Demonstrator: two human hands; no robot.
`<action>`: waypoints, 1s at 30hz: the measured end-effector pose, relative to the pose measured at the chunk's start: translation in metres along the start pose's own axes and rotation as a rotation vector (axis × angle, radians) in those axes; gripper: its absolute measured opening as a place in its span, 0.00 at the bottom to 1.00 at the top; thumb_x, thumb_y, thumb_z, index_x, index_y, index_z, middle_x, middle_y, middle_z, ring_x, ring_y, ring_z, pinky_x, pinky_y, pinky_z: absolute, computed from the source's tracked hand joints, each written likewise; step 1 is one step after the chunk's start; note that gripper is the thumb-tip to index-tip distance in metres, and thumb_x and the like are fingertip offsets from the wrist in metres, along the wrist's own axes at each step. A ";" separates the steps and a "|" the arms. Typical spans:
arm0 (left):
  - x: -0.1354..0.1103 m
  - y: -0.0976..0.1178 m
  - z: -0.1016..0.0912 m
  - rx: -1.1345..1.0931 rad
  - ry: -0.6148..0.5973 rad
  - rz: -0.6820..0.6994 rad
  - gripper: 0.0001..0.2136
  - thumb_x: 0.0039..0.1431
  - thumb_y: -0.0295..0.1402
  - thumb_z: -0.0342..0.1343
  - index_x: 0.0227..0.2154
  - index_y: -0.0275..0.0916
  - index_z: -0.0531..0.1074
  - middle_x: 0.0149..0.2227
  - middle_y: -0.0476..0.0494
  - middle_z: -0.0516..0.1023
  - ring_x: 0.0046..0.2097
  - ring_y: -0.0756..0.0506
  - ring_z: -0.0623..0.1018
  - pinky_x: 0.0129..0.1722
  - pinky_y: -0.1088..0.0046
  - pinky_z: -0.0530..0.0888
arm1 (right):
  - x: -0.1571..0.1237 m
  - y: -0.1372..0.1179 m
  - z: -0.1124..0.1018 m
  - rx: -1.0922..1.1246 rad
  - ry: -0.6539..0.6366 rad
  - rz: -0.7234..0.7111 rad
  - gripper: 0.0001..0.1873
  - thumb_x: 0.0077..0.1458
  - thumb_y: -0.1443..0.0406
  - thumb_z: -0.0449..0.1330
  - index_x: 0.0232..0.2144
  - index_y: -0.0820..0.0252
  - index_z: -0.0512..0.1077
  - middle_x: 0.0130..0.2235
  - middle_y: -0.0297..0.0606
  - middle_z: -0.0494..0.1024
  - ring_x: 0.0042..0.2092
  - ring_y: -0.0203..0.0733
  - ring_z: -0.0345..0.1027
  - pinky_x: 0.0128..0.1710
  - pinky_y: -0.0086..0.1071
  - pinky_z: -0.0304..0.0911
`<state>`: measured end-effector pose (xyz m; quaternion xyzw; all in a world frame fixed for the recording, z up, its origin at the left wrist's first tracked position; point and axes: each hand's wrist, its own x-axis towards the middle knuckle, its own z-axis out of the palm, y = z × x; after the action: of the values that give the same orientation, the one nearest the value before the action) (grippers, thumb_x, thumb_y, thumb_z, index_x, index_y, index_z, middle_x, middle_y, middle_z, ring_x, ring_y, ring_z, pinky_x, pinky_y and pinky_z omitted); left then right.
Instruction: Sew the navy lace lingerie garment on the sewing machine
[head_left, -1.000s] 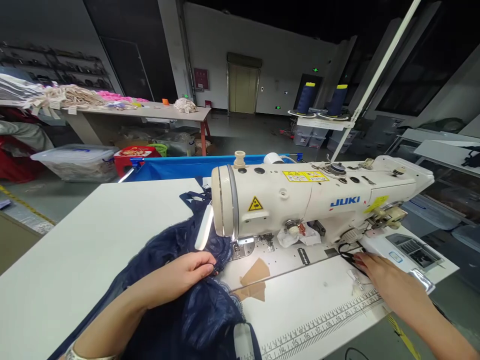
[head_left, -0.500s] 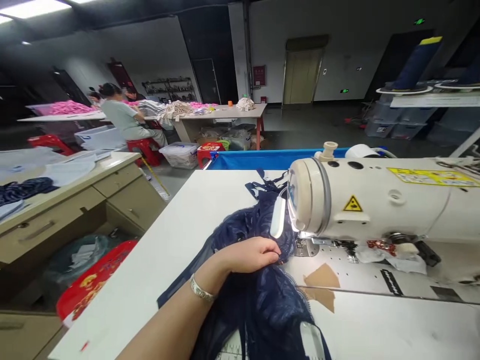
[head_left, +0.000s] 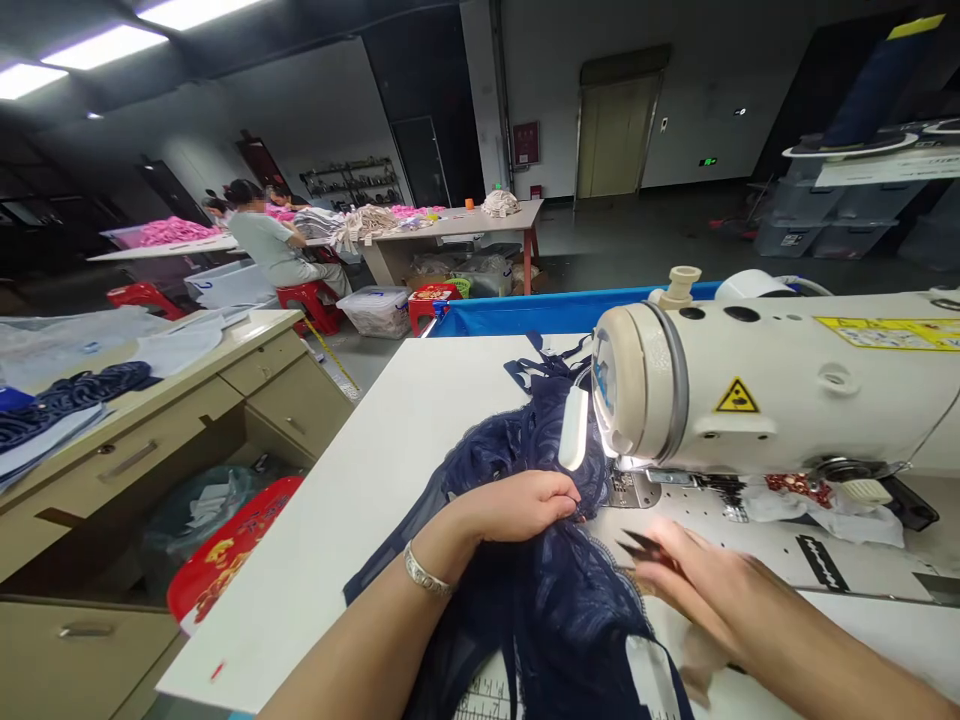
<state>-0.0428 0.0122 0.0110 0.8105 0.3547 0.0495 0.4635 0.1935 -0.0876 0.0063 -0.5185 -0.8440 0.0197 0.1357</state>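
A navy lace bra (head_left: 581, 590) lies spread over the white sewing table, its upper part beside the needle area of the sewing machine (head_left: 780, 385). With fingers closed, my left hand (head_left: 525, 505) pinches the lace just left of the metal needle plate (head_left: 634, 492). My right hand (head_left: 712, 580), slightly blurred, is closed around small dark thread snips (head_left: 642, 546). Their two pointed blades stand apart and aim left toward the lace edge, without visibly touching it. The needle itself is hidden behind the machine head.
Tan paper pieces (head_left: 697, 670) lie partly behind my right hand. A black razor-blade-shaped piece (head_left: 821, 563) rests on the machine bed. At left are a drawer desk (head_left: 142, 455) and a red tray (head_left: 232, 550). A seated person (head_left: 262, 240) works farther back.
My right hand has come into view from the right, holding the snips. My left hand keeps its pinch on the bra. The whole view has shifted, so things appear farther right.
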 end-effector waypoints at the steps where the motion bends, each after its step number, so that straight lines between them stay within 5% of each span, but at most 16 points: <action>1: 0.000 0.000 0.000 -0.001 0.001 0.001 0.11 0.62 0.35 0.44 0.39 0.39 0.70 0.39 0.46 0.74 0.41 0.46 0.72 0.42 0.73 0.66 | 0.014 0.001 0.003 0.008 -0.060 -0.001 0.10 0.62 0.57 0.49 0.31 0.53 0.63 0.21 0.26 0.70 0.19 0.34 0.66 0.18 0.26 0.56; 6: 0.000 0.000 -0.002 -0.017 0.007 -0.008 0.11 0.62 0.36 0.44 0.38 0.39 0.70 0.38 0.47 0.74 0.39 0.46 0.71 0.40 0.73 0.65 | 0.046 0.004 0.020 -0.041 -0.123 -0.036 0.06 0.60 0.60 0.54 0.32 0.54 0.62 0.29 0.28 0.71 0.30 0.39 0.71 0.27 0.31 0.59; 19: -0.001 0.009 -0.005 0.001 -0.013 -0.031 0.11 0.64 0.34 0.42 0.39 0.39 0.69 0.37 0.48 0.73 0.38 0.48 0.71 0.42 0.74 0.66 | 0.040 0.006 0.033 0.027 0.086 -0.113 0.14 0.65 0.58 0.44 0.30 0.55 0.63 0.26 0.28 0.68 0.26 0.36 0.67 0.25 0.31 0.53; 30: 0.000 0.012 -0.005 -0.035 -0.015 -0.042 0.09 0.64 0.34 0.43 0.37 0.39 0.68 0.34 0.50 0.70 0.37 0.49 0.69 0.43 0.76 0.64 | 0.039 0.004 0.031 0.000 0.083 -0.100 0.11 0.64 0.60 0.48 0.29 0.55 0.63 0.27 0.29 0.68 0.27 0.36 0.67 0.25 0.32 0.51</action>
<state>-0.0386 0.0118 0.0233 0.7950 0.3672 0.0400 0.4812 0.1727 -0.0486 -0.0161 -0.4762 -0.8625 -0.0087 0.1713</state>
